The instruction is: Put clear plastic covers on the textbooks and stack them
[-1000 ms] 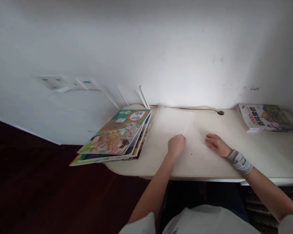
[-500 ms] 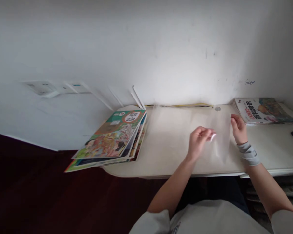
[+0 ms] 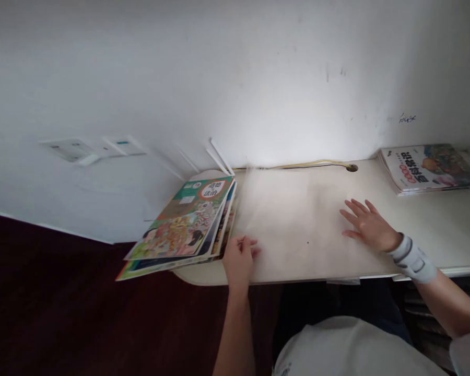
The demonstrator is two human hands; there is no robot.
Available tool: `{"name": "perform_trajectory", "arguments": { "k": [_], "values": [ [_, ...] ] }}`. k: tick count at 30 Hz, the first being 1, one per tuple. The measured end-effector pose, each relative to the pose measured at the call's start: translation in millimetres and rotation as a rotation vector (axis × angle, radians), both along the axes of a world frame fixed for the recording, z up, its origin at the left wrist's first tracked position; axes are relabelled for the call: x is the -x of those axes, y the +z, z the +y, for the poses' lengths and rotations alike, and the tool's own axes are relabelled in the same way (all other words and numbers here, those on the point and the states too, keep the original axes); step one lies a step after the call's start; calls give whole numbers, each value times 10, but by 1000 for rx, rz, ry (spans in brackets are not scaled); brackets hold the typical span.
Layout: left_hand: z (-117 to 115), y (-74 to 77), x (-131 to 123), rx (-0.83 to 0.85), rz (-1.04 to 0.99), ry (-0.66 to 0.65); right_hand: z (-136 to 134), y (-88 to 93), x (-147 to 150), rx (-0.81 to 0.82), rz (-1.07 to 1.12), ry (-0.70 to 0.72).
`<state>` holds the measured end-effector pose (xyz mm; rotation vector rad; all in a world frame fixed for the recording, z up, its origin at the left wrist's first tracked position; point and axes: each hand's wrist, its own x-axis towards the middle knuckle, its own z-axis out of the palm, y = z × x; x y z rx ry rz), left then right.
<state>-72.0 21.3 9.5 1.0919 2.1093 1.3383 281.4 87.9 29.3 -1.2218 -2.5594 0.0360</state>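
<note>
My left hand (image 3: 241, 257) is beside the lower right edge of a stack of books (image 3: 186, 222), its fingers curled and slightly blurred; whatever they hold, if anything, is hidden. Over the white desk (image 3: 434, 230), my right hand (image 3: 370, 225) is open, palm down with fingers spread. Between the hands a clear plastic sheet (image 3: 282, 224) lies on the desk, its outline faint. The top book of the stack has a green and orange cover with drawn figures, and the lower books fan out beneath it.
More books (image 3: 431, 167) lie at the back right. A yellow and black cable (image 3: 313, 164) runs along the wall to a round hole (image 3: 351, 167). White rods (image 3: 220, 156) stand behind the left stack, which overhangs the desk's rounded left end. Sockets (image 3: 68, 150) are on the wall.
My left hand has moved left and down toward the book stack. My right hand has lowered and spread its fingers. The clear plastic, lifted between my hands earlier, now lies flatter on the desk.
</note>
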Motion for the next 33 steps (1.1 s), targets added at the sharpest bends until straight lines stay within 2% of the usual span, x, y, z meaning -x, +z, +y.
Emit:
{"name": "perform_trajectory", "arguments": {
  "k": [3, 6, 9, 12, 14, 17, 20, 22, 24, 28, 31, 33],
  "values": [
    [-34, -39, 5, 36, 94, 36, -296, 22, 3, 25, -5, 113],
    [6, -36, -4, 55, 123, 22, -613, -89, 126, 31, -15, 214],
    [45, -25, -20, 101, 229, -14, -725, -287, 227, -35, 38, 73],
    [70, -21, -57, 129, 323, -77, -602, -405, 174, -102, 124, -143],
    [99, -17, -104, 128, 374, -126, -473, -372, 56, -152, 156, -219],
    [171, 4, -197, 117, 437, -172, -342, -174, -168, -324, 219, -316],
    [249, 30, -268, 111, 488, -185, -342, 28, -353, -482, 236, -372],
    [277, 39, -283, 158, 537, -189, -399, 53, -440, -486, 175, -367],
    [275, 35, -277, 225, 598, -202, -478, -32, -511, -432, 83, -349],
    [192, 8, -259, 288, 698, -254, -631, -361, -649, -262, -49, -305],
    [100, 28, -256, 336, 706, -257, -688, -543, -744, -200, -16, -313],
    [59, 103, -228, 319, 735, -226, -694, -609, -797, -190, 24, -305]
  ]
}}
